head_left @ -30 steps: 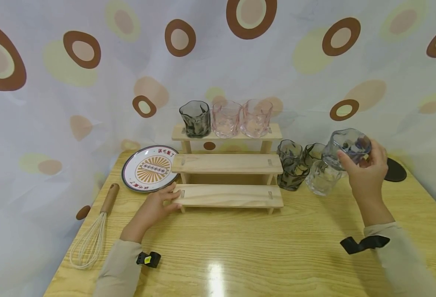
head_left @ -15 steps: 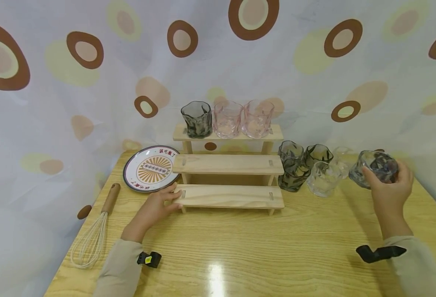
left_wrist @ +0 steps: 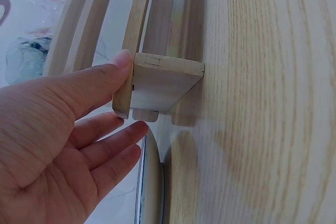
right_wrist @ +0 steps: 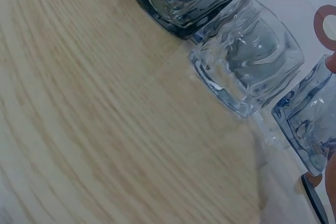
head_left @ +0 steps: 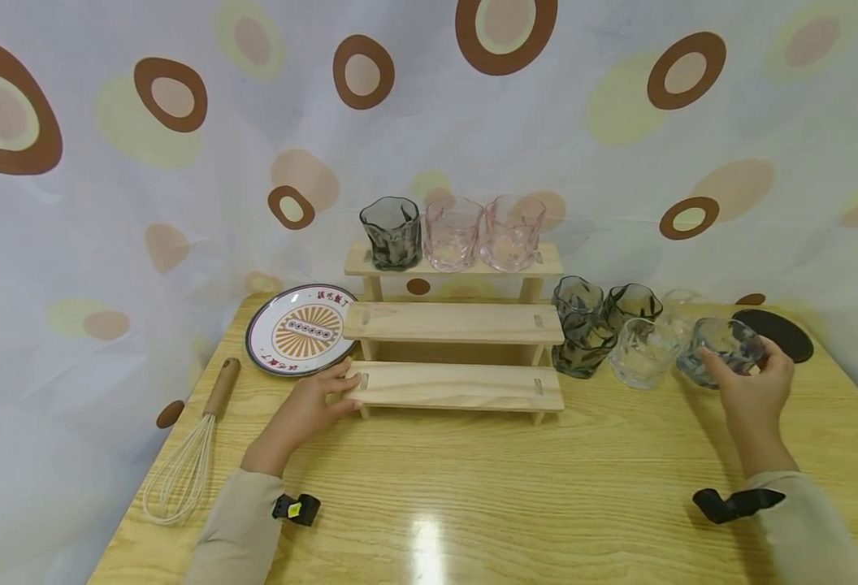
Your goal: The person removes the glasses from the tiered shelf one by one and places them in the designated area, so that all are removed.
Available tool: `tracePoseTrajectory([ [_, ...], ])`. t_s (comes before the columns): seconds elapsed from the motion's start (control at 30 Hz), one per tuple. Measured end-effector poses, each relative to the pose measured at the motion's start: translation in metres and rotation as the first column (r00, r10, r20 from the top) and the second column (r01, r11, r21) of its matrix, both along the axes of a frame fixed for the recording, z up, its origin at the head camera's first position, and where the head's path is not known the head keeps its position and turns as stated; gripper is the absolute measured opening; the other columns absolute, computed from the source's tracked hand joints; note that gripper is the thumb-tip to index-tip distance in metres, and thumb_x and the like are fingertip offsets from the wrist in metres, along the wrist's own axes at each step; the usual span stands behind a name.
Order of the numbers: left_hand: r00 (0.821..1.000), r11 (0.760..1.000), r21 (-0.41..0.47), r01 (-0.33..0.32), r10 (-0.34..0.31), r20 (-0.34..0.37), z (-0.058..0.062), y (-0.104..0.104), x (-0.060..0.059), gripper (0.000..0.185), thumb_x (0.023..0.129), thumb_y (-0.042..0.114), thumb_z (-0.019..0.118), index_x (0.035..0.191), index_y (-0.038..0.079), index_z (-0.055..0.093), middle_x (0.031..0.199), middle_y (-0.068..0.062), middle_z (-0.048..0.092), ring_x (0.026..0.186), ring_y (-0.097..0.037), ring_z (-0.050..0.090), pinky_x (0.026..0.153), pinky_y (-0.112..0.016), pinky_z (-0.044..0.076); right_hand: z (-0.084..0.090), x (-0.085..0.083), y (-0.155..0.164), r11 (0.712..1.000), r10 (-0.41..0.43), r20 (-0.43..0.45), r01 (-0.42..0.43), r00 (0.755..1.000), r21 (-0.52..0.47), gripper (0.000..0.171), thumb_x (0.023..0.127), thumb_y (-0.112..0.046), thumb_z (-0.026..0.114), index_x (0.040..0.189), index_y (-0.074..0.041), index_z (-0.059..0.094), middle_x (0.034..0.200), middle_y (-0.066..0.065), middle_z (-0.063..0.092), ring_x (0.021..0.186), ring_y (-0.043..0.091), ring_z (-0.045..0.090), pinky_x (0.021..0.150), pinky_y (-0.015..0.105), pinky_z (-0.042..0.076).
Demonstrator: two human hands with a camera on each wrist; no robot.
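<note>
A: The right hand (head_left: 751, 390) had its fingers curled round a bluish glass (head_left: 721, 349) on the table's (head_left: 473, 487) far right.

B: Fragile and slick, probably; the sides looked the safest grip. A clear glass (head_left: 641, 353) stood just left, a black coaster (head_left: 776, 333) behind.

A: The left hand (head_left: 305, 410), fingers straight, pressed the wooden rack's (head_left: 458, 386) near-left corner.

The surface (head_left: 473, 487) is glossy, grained wood; the stepped rack (head_left: 454, 382) is matt pale wood; the tumbler (head_left: 721, 349) is smooth smoky glass.
</note>
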State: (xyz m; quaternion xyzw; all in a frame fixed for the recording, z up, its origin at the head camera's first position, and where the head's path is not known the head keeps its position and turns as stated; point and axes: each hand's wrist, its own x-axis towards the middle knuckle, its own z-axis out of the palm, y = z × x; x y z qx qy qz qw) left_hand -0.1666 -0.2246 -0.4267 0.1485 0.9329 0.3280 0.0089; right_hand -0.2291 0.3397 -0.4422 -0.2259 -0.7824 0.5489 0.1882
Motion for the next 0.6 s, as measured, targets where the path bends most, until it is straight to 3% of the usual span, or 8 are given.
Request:
tracePoseTrajectory([
  [0.23, 1.0, 1.0, 0.004, 0.012, -0.012, -0.013, -0.002, -0.001, 0.0, 0.047, 0.085, 0.017, 0.07, 0.128, 0.002, 0.057, 0.145, -0.02, 0.037, 0.131, -0.04, 0.036, 0.103, -0.05, 0.038, -0.009, -0.001, -0.003, 0.999, 0.036, 0.028, -0.035, 0.999, -0.042, 0.078, 0.086, -0.033, 0.067, 0.148, -0.018, 0.021, 0.151, -0.001, 0.012, 0.138, 0.015, 0.017, 0.114, 0.034, 0.022],
  [0.47, 1.0, 1.0, 0.001, 0.007, -0.007, -0.017, -0.002, -0.001, -0.001, 0.047, 0.085, 0.017, 0.07, 0.127, 0.001, 0.058, 0.145, -0.02, 0.037, 0.131, -0.039, 0.036, 0.105, -0.049, 0.036, -0.014, 0.0, -0.005, 0.998, 0.051, 0.041, -0.049, 0.998, -0.047, 0.077, 0.087, -0.031, 0.067, 0.146, -0.02, 0.019, 0.146, -0.005, 0.016, 0.135, 0.012, 0.022, 0.102, 0.018, 0.032],
  [0.6, 1.0, 1.0, 0.002, 0.003, -0.003, -0.012, 0.0, 0.0, -0.001, 0.046, 0.085, 0.016, 0.07, 0.127, 0.001, 0.058, 0.145, -0.021, 0.037, 0.132, -0.039, 0.036, 0.105, -0.05, 0.035, -0.016, -0.001, -0.003, 0.996, 0.07, 0.038, -0.068, 0.997, -0.055, 0.078, 0.087, -0.032, 0.067, 0.146, -0.021, 0.018, 0.147, -0.003, 0.014, 0.136, 0.013, 0.02, 0.103, 0.018, 0.032],
])
